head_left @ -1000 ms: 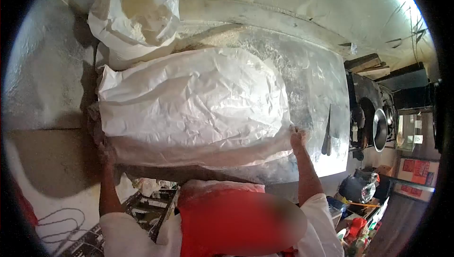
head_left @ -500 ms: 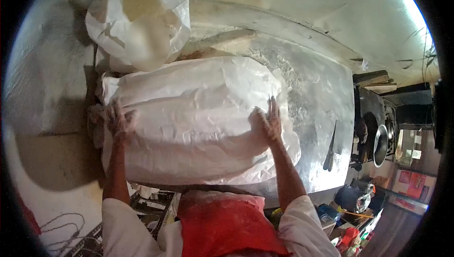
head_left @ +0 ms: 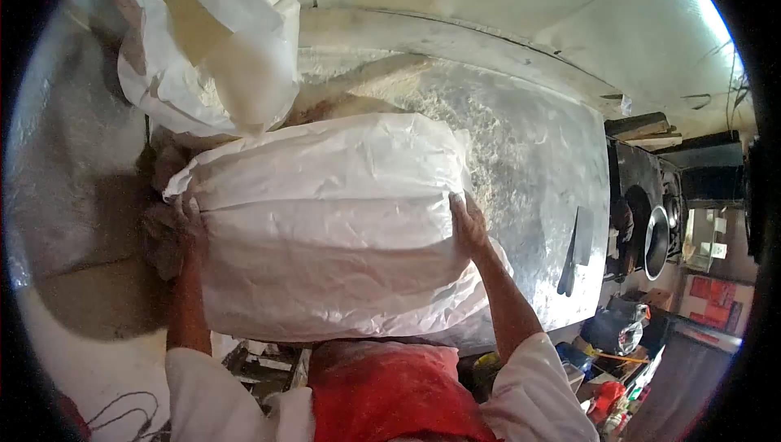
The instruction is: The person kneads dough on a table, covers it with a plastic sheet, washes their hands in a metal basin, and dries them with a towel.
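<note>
A large, creased white plastic sheet (head_left: 325,234) covers a bulky mound on the metal worktop; what lies beneath is hidden. My left hand (head_left: 189,226) is at the sheet's left edge, its fingers closed on the material and partly hidden. At the opposite edge, my right hand (head_left: 469,229) grips the sheet with its fingers together. Just beyond the far left corner stands an open white sack (head_left: 146,76) with red print. A pale, blurred shape (head_left: 248,76) shows at its mouth.
Loose flour (head_left: 480,129) is scattered over the metal worktop (head_left: 537,165). Toward its right side lie a flat blade (head_left: 583,234) and a dark, narrow tool (head_left: 567,271). Past that edge is a metal bowl (head_left: 656,242). A red apron (head_left: 390,389) is close to the near edge.
My hands have gone from resting spread on the sheet to gripping its left and right edges. The sheet's far edge has shifted nearer, and the sack appears farther left.
</note>
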`<act>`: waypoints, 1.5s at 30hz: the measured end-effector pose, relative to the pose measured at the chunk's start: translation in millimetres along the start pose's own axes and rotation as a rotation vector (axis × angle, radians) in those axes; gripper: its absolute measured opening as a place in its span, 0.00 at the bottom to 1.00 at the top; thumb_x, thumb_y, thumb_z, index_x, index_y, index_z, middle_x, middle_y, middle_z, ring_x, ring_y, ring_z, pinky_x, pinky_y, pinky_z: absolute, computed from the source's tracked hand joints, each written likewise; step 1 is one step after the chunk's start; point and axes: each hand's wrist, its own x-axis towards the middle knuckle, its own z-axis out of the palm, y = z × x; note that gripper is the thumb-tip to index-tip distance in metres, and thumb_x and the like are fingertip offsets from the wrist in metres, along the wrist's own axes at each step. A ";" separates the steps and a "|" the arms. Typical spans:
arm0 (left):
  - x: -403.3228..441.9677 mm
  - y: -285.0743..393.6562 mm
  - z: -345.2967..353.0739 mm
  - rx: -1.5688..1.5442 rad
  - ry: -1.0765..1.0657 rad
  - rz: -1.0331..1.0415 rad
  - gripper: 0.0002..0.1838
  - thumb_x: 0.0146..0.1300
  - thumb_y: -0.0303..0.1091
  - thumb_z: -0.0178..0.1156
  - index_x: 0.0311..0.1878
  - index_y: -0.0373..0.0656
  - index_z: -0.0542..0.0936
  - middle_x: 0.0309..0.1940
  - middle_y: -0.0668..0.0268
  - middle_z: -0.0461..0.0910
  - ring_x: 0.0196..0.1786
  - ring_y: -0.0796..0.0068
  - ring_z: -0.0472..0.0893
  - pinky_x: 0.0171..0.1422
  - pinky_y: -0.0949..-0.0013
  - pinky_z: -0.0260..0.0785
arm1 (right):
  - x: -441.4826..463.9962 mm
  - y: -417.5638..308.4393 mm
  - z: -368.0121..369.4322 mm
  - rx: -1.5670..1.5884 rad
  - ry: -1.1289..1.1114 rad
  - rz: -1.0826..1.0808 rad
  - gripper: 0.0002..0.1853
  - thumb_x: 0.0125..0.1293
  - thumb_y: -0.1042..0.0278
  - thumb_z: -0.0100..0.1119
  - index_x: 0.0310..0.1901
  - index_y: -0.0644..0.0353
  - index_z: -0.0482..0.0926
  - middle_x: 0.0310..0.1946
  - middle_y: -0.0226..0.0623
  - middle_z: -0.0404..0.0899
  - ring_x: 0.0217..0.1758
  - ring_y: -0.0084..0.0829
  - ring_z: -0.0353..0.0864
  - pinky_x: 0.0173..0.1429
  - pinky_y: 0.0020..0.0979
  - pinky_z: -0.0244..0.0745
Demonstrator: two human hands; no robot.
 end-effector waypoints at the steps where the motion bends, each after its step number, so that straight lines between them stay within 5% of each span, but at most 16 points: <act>1: -6.0 9.1 -5.5 0.002 0.085 0.057 0.39 0.63 0.55 0.60 0.74 0.52 0.63 0.73 0.57 0.60 0.77 0.51 0.55 0.78 0.42 0.45 | 6.6 41.4 -7.0 -0.265 0.083 -0.178 0.37 0.72 0.48 0.50 0.72 0.68 0.56 0.69 0.56 0.64 0.74 0.47 0.61 0.75 0.41 0.56; 3: -12.5 36.3 -16.5 -0.116 0.213 0.218 0.38 0.63 0.55 0.60 0.74 0.52 0.63 0.73 0.57 0.61 0.77 0.51 0.55 0.78 0.43 0.45 | -18.2 58.8 -11.2 -0.533 0.178 -0.340 0.38 0.71 0.45 0.50 0.73 0.65 0.58 0.69 0.55 0.65 0.73 0.50 0.61 0.75 0.43 0.57; 7: 3.8 95.0 -13.2 -0.563 0.086 0.439 0.38 0.62 0.56 0.60 0.73 0.52 0.64 0.73 0.58 0.61 0.77 0.51 0.55 0.78 0.44 0.45 | -112.1 11.6 -10.8 -0.586 0.332 -0.179 0.43 0.67 0.35 0.50 0.74 0.59 0.56 0.70 0.54 0.62 0.73 0.52 0.60 0.77 0.52 0.48; 8: 12.7 108.2 -17.4 0.152 0.098 0.509 0.38 0.61 0.55 0.61 0.73 0.52 0.64 0.73 0.59 0.61 0.77 0.51 0.54 0.78 0.45 0.45 | -125.7 23.6 -8.3 -0.664 0.373 -0.115 0.43 0.67 0.36 0.51 0.74 0.58 0.55 0.72 0.52 0.59 0.74 0.51 0.58 0.77 0.53 0.45; 9: 17.3 118.0 -22.2 0.138 0.101 0.540 0.38 0.61 0.55 0.61 0.73 0.52 0.64 0.73 0.59 0.61 0.77 0.51 0.54 0.78 0.45 0.45 | -138.1 32.8 -6.9 -0.740 0.419 -0.046 0.43 0.67 0.36 0.51 0.75 0.58 0.54 0.73 0.51 0.56 0.75 0.50 0.55 0.78 0.54 0.42; 10: 24.5 125.3 -26.7 0.039 0.004 0.440 0.38 0.61 0.54 0.61 0.73 0.52 0.64 0.73 0.59 0.62 0.77 0.51 0.54 0.79 0.45 0.44 | -145.8 33.1 2.9 -0.621 0.429 -0.035 0.42 0.69 0.40 0.50 0.76 0.56 0.52 0.75 0.50 0.53 0.76 0.49 0.53 0.80 0.53 0.37; 11: 29.7 123.1 -21.2 -0.017 0.007 0.435 0.38 0.61 0.54 0.61 0.73 0.52 0.65 0.73 0.60 0.62 0.76 0.51 0.54 0.79 0.45 0.44 | -142.2 52.9 10.9 -0.453 0.428 -0.071 0.40 0.70 0.41 0.51 0.75 0.56 0.53 0.75 0.49 0.52 0.76 0.47 0.55 0.78 0.48 0.46; 17: 32.5 114.8 -18.5 -0.059 -0.027 0.470 0.36 0.63 0.55 0.60 0.72 0.52 0.66 0.73 0.59 0.62 0.76 0.47 0.54 0.79 0.44 0.40 | -132.9 77.3 38.2 0.395 0.386 0.191 0.39 0.70 0.41 0.51 0.74 0.59 0.57 0.72 0.49 0.60 0.74 0.43 0.59 0.72 0.41 0.61; 20: 17.2 129.3 -10.6 0.004 0.140 0.348 0.35 0.64 0.54 0.59 0.72 0.49 0.67 0.72 0.54 0.63 0.76 0.47 0.54 0.80 0.45 0.39 | -133.8 93.5 25.4 0.161 0.437 -0.035 0.38 0.70 0.43 0.53 0.72 0.62 0.60 0.71 0.52 0.61 0.76 0.44 0.58 0.76 0.41 0.56; 23: 1.1 141.9 10.4 -0.004 0.169 0.605 0.37 0.60 0.52 0.63 0.69 0.43 0.69 0.72 0.50 0.60 0.76 0.46 0.55 0.78 0.42 0.41 | -164.3 62.2 8.6 0.261 0.566 -0.041 0.36 0.71 0.46 0.53 0.69 0.69 0.64 0.69 0.56 0.65 0.71 0.45 0.66 0.73 0.41 0.62; 24: -11.4 154.3 14.1 -0.063 0.154 0.764 0.37 0.59 0.52 0.65 0.68 0.41 0.70 0.72 0.49 0.60 0.76 0.46 0.55 0.78 0.41 0.42 | -180.7 48.3 2.4 0.218 0.663 -0.023 0.28 0.73 0.53 0.52 0.65 0.67 0.69 0.62 0.48 0.73 0.66 0.38 0.72 0.69 0.35 0.64; 28: -124.7 281.7 -88.6 -0.158 -0.316 0.998 0.37 0.58 0.53 0.65 0.67 0.45 0.71 0.73 0.53 0.59 0.76 0.50 0.55 0.78 0.42 0.43 | -240.3 79.5 -27.2 0.003 0.753 -0.051 0.30 0.70 0.52 0.58 0.65 0.65 0.69 0.61 0.50 0.73 0.64 0.42 0.74 0.66 0.40 0.70; 33: -201.1 360.4 -65.4 -0.239 -0.280 1.287 0.34 0.62 0.60 0.59 0.68 0.53 0.71 0.73 0.58 0.60 0.77 0.56 0.53 0.79 0.39 0.38 | -309.4 129.1 -57.6 -0.098 0.760 0.226 0.33 0.68 0.52 0.61 0.66 0.66 0.67 0.62 0.54 0.72 0.65 0.46 0.73 0.67 0.38 0.69; 39: -220.1 380.2 -16.0 -0.194 -0.185 1.257 0.33 0.61 0.58 0.61 0.66 0.53 0.72 0.72 0.61 0.61 0.78 0.55 0.51 0.78 0.35 0.32 | -316.7 201.9 -143.8 -0.372 0.838 0.264 0.36 0.64 0.55 0.64 0.70 0.59 0.64 0.64 0.55 0.66 0.67 0.48 0.70 0.66 0.41 0.70; 45: -233.4 399.1 -31.6 -0.096 -0.242 1.115 0.35 0.57 0.55 0.65 0.67 0.54 0.72 0.72 0.63 0.61 0.78 0.55 0.50 0.79 0.35 0.29 | -280.7 199.8 -251.6 -0.526 0.904 0.149 0.37 0.62 0.59 0.66 0.70 0.61 0.63 0.63 0.59 0.66 0.66 0.55 0.68 0.67 0.46 0.67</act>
